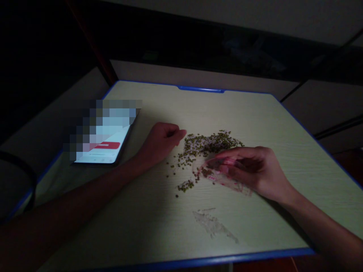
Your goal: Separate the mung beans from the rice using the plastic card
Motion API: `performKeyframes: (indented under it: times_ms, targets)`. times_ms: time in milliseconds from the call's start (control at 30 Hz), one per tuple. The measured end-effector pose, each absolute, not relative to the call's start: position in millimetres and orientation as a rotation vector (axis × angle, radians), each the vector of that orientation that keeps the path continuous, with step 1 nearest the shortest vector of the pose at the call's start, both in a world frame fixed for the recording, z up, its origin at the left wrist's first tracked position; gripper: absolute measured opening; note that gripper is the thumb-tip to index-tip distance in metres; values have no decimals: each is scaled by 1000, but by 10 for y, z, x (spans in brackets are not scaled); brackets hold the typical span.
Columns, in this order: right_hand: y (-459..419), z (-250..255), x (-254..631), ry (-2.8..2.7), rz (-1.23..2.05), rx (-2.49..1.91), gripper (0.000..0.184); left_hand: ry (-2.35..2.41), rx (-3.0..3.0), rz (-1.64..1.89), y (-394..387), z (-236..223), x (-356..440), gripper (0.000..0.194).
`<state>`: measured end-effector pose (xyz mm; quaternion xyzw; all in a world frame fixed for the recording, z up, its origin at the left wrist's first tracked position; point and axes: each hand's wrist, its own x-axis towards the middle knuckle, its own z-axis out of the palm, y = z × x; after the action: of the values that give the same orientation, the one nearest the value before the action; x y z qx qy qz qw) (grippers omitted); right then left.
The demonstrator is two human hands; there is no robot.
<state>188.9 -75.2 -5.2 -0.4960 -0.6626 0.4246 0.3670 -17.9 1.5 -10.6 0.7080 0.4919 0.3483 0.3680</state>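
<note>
A loose heap of small green and pale purple dried buds lies in the middle of the table, with stray ones scattered toward me. Just left of the heap is my left hand, closed with thumb and fingertips together; whatever it may hold is too small or hidden to make out. My right hand pinches a small clear plastic bag with pinkish-red print. The bag lies low over the near side of the heap, its mouth end toward the buds. Some brown bits show in or beneath its left end.
A phone or tablet with a lit screen, partly blurred out, lies at the table's left side. The pale wood-look table has a blue edge. A greyish mark or scrap is near the front. The surroundings are dark.
</note>
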Motion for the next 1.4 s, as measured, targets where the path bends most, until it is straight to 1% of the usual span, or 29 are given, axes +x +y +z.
performKeyframes:
  times_ms: [400, 1000, 1400]
  targets:
    - [-742, -52, 1870, -1767, 1020, -1297, 16, 1261, 1806, 877, 12, -125, -186, 35]
    - [-748, -61, 1818, -1776, 1041, -1309, 14, 1221, 1822, 893, 20, -134, -186, 36]
    - [-738, -60, 1779, -1870, 995, -1320, 20, 1243, 1811, 889, 18, -124, -181, 35]
